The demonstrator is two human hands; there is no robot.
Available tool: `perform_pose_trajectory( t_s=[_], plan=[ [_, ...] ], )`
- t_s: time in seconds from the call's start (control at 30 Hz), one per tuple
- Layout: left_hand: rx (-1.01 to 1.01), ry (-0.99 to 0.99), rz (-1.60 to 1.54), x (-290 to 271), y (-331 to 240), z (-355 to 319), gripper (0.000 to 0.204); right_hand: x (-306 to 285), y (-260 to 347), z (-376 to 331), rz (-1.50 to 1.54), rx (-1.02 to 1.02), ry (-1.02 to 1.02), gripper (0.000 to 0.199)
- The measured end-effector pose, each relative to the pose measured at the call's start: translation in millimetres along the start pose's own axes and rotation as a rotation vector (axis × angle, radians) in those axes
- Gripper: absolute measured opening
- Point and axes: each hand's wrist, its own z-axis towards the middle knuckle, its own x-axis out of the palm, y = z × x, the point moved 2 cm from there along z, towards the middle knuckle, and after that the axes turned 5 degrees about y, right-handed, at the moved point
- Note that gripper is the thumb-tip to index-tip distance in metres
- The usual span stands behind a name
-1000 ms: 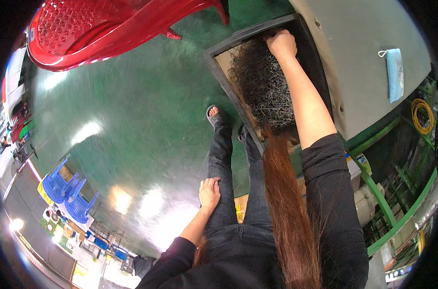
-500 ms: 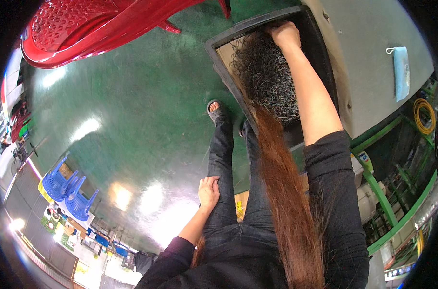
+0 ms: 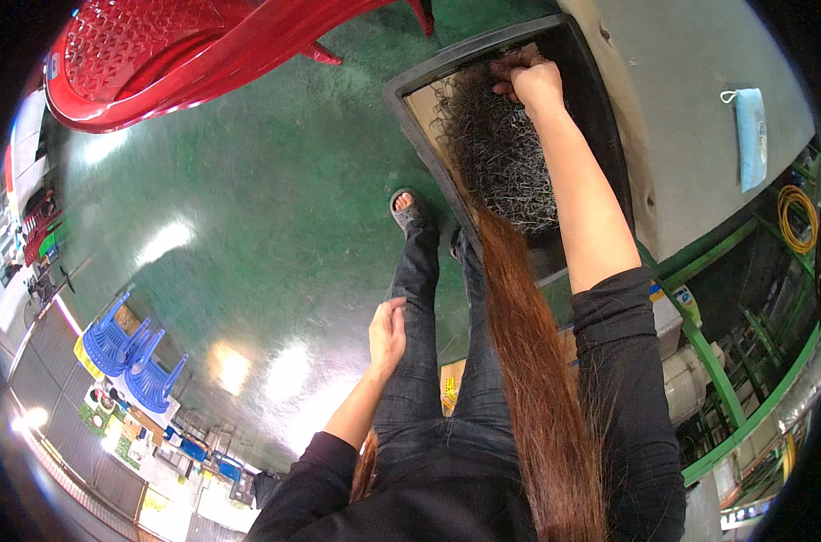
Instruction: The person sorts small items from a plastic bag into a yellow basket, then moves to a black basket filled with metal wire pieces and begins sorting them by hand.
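Observation:
A black plastic tub (image 3: 600, 135) stands in front of me to the right. In it lies a tangled heap of thin, dark, curled wire-like pieces (image 3: 514, 176), whose exact kind I cannot make out. My right hand (image 3: 535, 83) is inside the tub at the heap's far end, fingers bent and closed together. Whatever they hold, if anything, is hidden. My left hand (image 3: 388, 336) hovers beside my left thigh, empty, with its fingers stretched out. Long brown hair (image 3: 541, 388) hangs in front of me and covers part of the tub's near left edge.
Beside the tub on the right is a grey surface (image 3: 690, 117) with a light blue face mask (image 3: 751, 140) on it. A red plastic chair (image 3: 184, 72) stands far left on the green floor (image 3: 275, 181). Green metal framing (image 3: 708, 361) and a coiled yellow hose (image 3: 796, 219) are at right.
My right hand has drawn slightly back toward me, and its fingers now show more. My left hand has lifted off the thigh, with its fingers straightened.

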Motion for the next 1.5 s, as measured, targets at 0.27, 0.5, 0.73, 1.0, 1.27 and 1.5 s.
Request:
perform_pose_trajectory(
  t_s=[0.27,0.5,0.73,1.0,1.27,1.5],
  plan=[
    [0.076,-0.091,-0.544,-48,-150,76,0.022,-38,18,-69,-0.074,-0.212,-0.113,0.017],
    [0.358,0.067,-0.561,-54,-249,131,0.023,-50,-1,-105,0.232,-0.056,-0.135,0.013],
    [0.670,0.033,0.230,-14,-280,199,0.033,-54,2,-119,0.246,0.020,-0.137,0.014],
    [0.763,-0.051,0.446,12,-294,214,0.025,-56,-2,-117,0.268,-0.004,-0.106,0.014],
    [0.733,-0.110,0.394,10,-293,229,0.016,-40,-13,-100,0.340,-0.187,-0.182,0.011],
    [0.734,0.066,0.760,10,-297,250,0.020,-33,-17,-98,0.594,0.118,0.030,0.013]
  ],
)
